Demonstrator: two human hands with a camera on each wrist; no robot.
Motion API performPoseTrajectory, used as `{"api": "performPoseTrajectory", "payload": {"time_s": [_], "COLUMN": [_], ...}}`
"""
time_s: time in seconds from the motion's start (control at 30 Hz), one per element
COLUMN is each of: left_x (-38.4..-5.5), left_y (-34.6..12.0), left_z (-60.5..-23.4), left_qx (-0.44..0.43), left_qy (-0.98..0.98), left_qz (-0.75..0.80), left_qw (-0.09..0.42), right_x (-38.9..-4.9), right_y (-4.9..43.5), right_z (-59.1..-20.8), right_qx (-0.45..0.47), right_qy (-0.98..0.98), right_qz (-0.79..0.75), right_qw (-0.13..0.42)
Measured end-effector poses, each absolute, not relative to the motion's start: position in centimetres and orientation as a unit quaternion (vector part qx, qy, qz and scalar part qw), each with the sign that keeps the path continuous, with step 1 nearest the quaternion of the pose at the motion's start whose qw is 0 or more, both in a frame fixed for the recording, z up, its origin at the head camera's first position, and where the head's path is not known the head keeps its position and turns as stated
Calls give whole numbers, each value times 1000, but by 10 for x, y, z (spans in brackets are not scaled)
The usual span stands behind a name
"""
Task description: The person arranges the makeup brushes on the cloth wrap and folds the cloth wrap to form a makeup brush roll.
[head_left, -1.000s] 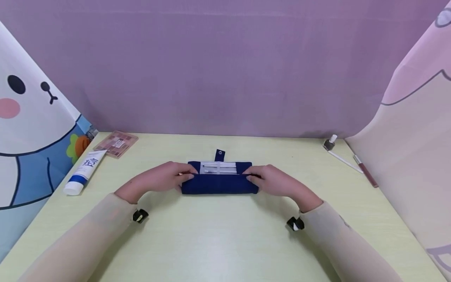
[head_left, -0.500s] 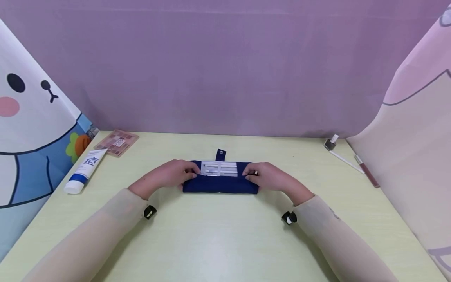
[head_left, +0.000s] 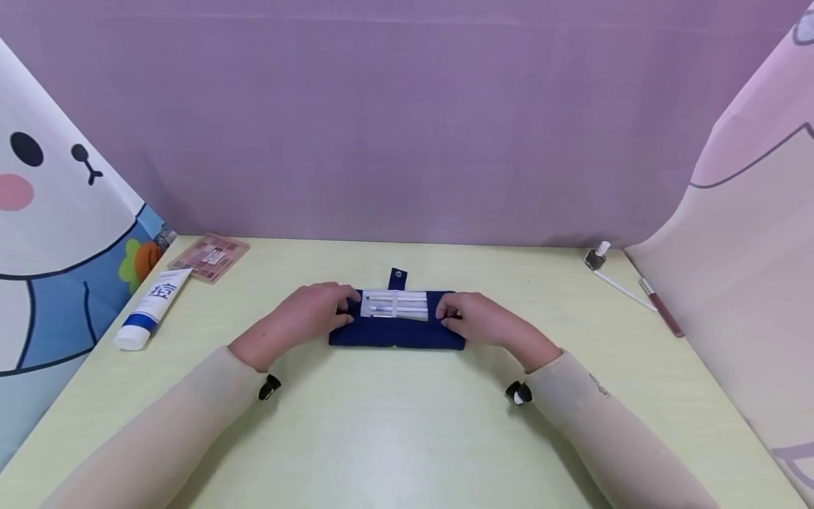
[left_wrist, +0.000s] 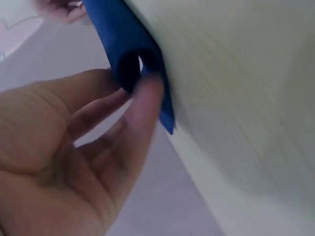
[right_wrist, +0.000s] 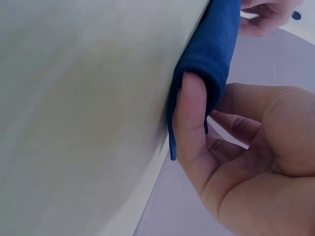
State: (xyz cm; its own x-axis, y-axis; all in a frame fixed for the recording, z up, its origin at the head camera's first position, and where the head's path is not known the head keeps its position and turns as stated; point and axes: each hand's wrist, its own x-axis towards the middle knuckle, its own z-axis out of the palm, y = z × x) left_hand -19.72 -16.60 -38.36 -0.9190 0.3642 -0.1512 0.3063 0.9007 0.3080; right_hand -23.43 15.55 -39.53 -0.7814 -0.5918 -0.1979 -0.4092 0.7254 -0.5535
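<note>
A navy fabric roll-up pouch (head_left: 396, 335) lies across the middle of the table, its near edge rolled over. Slim white sticks (head_left: 410, 305) show in a pale panel, and a snap strap (head_left: 397, 279) points away from me. My left hand (head_left: 308, 312) is at the left end, thumb and fingers bent around the roll; one fingertip is blurred in the left wrist view. My right hand (head_left: 480, 319) pinches the right end. In the right wrist view, one finger (right_wrist: 191, 98) pokes into the rolled fabric while others lie outside it.
On the left lie a white and blue tube (head_left: 152, 309) and a pink checked palette (head_left: 210, 258). At the far right stands a small dark bottle with white cap (head_left: 596, 256), beside a white stick (head_left: 623, 292) and a reddish-brown tube (head_left: 664, 315). A purple backdrop (head_left: 407, 127) closes off the back.
The near fold has flattened and shifted slightly, showing a little more of the pale panel. Both hands have moved slightly inward and away from me; the left fingers are spread wider.
</note>
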Motion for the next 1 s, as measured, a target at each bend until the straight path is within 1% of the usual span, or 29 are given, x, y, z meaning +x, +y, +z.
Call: {"api": "performPoseTrajectory", "payload": {"time_s": [0.07, 0.1, 0.17, 0.23, 0.3, 0.4, 0.67, 0.77, 0.93, 1.0], "left_x": [-189, -185, -178, -172, -167, -163, -163, -163, -164, -164], "left_y": [-163, -162, -160, -159, -158, -157, -159, -159, -159, -159], "left_z": [-381, -380, -380, -378, -378, -378, -381, -383, -386, -386], "left_qx": [200, 217, 263, 303, 329, 343, 350, 352, 353, 352], "left_qy": [972, 970, 960, 947, 936, 928, 926, 926, 926, 927], "left_qz": [106, 97, 90, 94, 102, 104, 85, 87, 84, 82], "left_qw": [57, 42, 32, 47, 75, 106, 110, 106, 102, 101], "right_x": [-234, -234, -233, -232, -232, -231, -229, -226, -218, -215], "right_y": [155, 155, 154, 154, 154, 154, 152, 151, 146, 143], "right_z": [-395, -395, -394, -393, -393, -392, -390, -390, -391, -391], "right_qx": [-277, -276, -277, -277, -279, -280, -285, -285, -288, -292], "right_qy": [911, 911, 912, 912, 912, 913, 918, 929, 945, 945], "right_qz": [-246, -246, -244, -243, -241, -238, -220, -192, -146, -140], "right_qw": [181, 180, 181, 181, 180, 178, 163, 135, 60, 41]}}
